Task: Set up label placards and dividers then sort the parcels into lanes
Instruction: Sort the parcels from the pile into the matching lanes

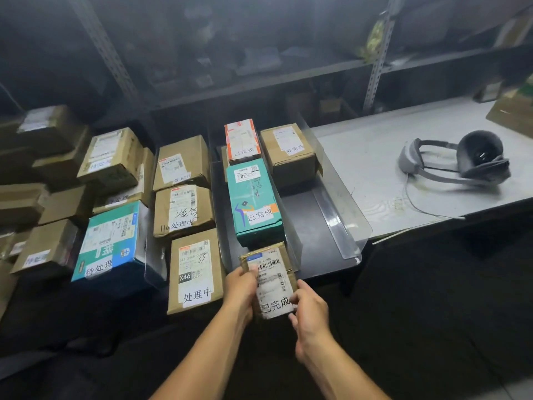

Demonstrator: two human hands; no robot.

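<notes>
- left hand (pixel 240 287) and right hand (pixel 310 311) grip the small brown parcel (pixel 272 280), fingers curled round its sides
- parcel sits just before the teal box (pixel 253 200); clear dividers (pixel 337 203) flank that lane

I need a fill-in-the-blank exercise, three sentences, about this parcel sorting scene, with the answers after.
The left hand and the right hand hold one small ____ parcel.
Beyond it lies a teal box; the lane left of that holds ____ brown boxes.
A ____ lies on the grey table.
Answers: brown; three; headset.
</notes>
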